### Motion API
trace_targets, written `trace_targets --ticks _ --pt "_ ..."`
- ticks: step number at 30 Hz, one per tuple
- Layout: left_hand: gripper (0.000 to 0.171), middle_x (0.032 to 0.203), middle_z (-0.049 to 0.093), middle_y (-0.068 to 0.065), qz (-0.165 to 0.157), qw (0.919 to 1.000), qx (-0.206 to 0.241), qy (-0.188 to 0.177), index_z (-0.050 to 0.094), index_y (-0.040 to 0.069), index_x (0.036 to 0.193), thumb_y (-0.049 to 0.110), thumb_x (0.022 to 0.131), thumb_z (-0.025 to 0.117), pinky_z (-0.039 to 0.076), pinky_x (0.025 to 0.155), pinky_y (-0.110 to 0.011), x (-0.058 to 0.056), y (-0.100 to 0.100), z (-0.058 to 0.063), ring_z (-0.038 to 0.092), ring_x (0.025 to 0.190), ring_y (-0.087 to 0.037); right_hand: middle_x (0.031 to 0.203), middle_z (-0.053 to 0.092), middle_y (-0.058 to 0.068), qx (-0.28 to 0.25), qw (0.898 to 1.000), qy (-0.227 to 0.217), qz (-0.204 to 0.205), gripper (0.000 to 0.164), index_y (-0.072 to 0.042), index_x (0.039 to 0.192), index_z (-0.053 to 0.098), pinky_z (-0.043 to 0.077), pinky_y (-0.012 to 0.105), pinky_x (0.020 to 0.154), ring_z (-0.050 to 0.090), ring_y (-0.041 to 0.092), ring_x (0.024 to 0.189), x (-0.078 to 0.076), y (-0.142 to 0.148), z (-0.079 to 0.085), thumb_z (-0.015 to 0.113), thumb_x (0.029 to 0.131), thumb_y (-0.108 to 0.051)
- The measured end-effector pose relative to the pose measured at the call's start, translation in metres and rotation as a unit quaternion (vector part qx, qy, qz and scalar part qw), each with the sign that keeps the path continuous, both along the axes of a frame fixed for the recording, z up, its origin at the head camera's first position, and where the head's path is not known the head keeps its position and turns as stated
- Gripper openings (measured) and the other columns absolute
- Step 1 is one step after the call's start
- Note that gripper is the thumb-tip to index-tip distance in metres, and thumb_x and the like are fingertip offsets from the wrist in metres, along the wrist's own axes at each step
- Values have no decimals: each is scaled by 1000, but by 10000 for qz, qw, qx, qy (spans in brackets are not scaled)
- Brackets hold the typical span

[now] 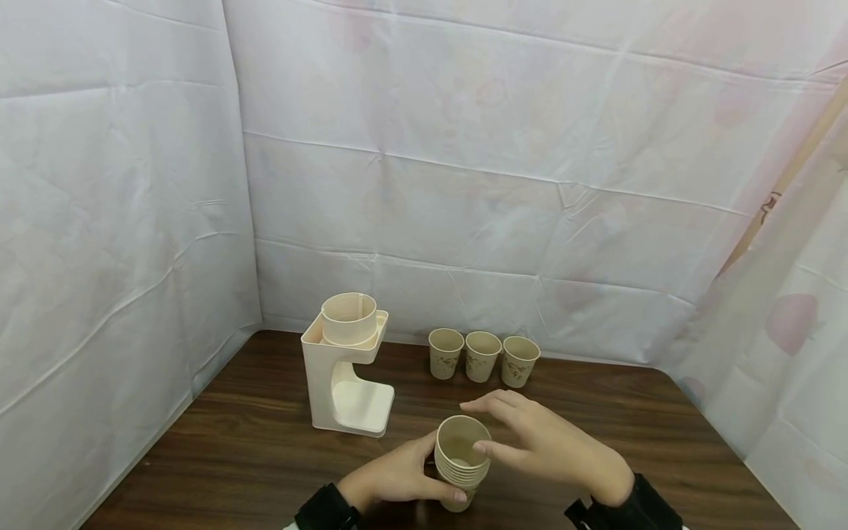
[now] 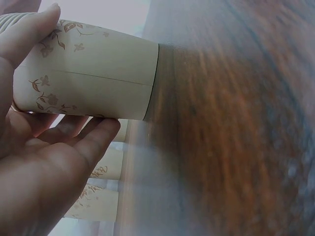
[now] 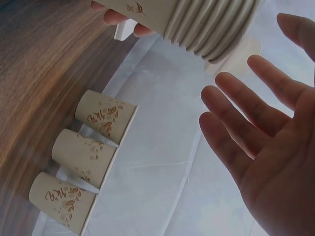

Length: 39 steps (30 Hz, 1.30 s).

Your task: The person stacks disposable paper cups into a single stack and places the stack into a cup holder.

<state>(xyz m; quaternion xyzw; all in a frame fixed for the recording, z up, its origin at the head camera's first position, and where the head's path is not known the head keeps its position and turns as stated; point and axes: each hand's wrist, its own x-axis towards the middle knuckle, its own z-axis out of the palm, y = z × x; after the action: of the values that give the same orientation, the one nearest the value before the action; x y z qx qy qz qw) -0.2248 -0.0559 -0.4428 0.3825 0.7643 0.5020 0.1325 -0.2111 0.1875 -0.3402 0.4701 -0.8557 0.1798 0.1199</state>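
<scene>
A stack of nested beige paper cups (image 1: 461, 460) with a brown flower print stands near the front of the table. My left hand (image 1: 407, 471) grips it low from the left, thumb on the near side. In the left wrist view the fingers of the left hand (image 2: 54, 142) lie along the printed wall of the lowest cup (image 2: 93, 73), whose base is at the table. My right hand (image 1: 550, 442) hovers by the stack's rim, fingers extended and holding nothing. The right wrist view shows a gap between the right hand (image 3: 275, 132) and the stacked rims (image 3: 211, 24).
Three single paper cups (image 1: 482, 356) stand upright in a row at the back of the dark wooden table (image 1: 252, 442). Left of them is a cream cup-holder stand (image 1: 324, 383) with a round tube (image 1: 349, 331) on top. White cloth (image 1: 464, 184) hangs behind.
</scene>
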Motion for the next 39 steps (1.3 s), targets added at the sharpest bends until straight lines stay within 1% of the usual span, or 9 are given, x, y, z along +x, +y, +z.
trace_targets --ticks 9,13,16,21,25,29,32,35,39 --pt "69 123 58 3 15 10000 15 63 35 30 137 41 79 72 43 95 -35 1 0 1 50 112 -10 130 51 -13 -66 9999 82 -70 42 -31 132 44 49 37 91 42 5 119 -8 4 3 57 93 -37" --pt "69 123 58 5 30 10000 39 17 35 32 136 39 79 73 43 95 -35 0 0 2 50 112 -10 130 49 -17 -73 9993 64 -355 41 -34 132 44 49 37 91 41 3 120 -12 9 2 56 93 -38" --pt "70 124 57 5 -7 10000 60 -34 35 33 137 37 79 73 42 96 -35 0 1 2 49 113 -10 129 49 -17 -101 9983 166 -554 40 -35 131 45 49 39 90 42 4 118 -17 14 0 55 93 -39" --pt "71 124 57 4 -46 10000 68 -31 34 30 137 36 79 74 41 97 -35 0 1 2 49 114 -11 125 52 -13 -250 9951 556 -784 38 -30 128 50 49 39 89 45 5 115 -27 22 -4 58 92 -38" --pt "72 124 57 4 -7 10000 31 33 35 29 138 38 78 74 41 97 -36 0 0 1 49 114 -11 121 55 -11 -323 9917 607 -1084 36 -25 123 55 50 40 86 48 6 111 -33 27 -7 60 91 -38" --pt "72 126 56 3 -44 10000 64 -56 33 30 138 34 79 74 41 98 -35 0 0 1 48 115 -11 116 58 -9 -389 9876 657 -1370 34 -23 120 57 50 42 84 51 8 105 -39 32 -11 61 90 -37" --pt "72 126 56 3 -57 9999 81 -101 33 30 138 33 79 74 41 98 -35 -1 0 0 48 115 -11 115 59 -8 -433 9839 761 -1558 32 -24 118 58 48 45 85 51 11 107 -45 36 -15 62 89 -37" --pt "72 125 56 4 -16 10000 54 -52 34 31 138 35 79 74 40 98 -35 0 0 0 48 115 -11 115 60 -7 -469 9797 890 -1737 31 -23 116 59 47 48 87 50 14 110 -51 40 -19 64 88 -35" --pt "71 125 57 4 -21 10000 64 2 34 30 137 36 78 74 40 99 -34 0 1 1 48 115 -10 115 62 -1 -537 9750 939 -1944 32 -17 115 60 46 50 87 51 20 110 -59 47 -23 66 86 -30"
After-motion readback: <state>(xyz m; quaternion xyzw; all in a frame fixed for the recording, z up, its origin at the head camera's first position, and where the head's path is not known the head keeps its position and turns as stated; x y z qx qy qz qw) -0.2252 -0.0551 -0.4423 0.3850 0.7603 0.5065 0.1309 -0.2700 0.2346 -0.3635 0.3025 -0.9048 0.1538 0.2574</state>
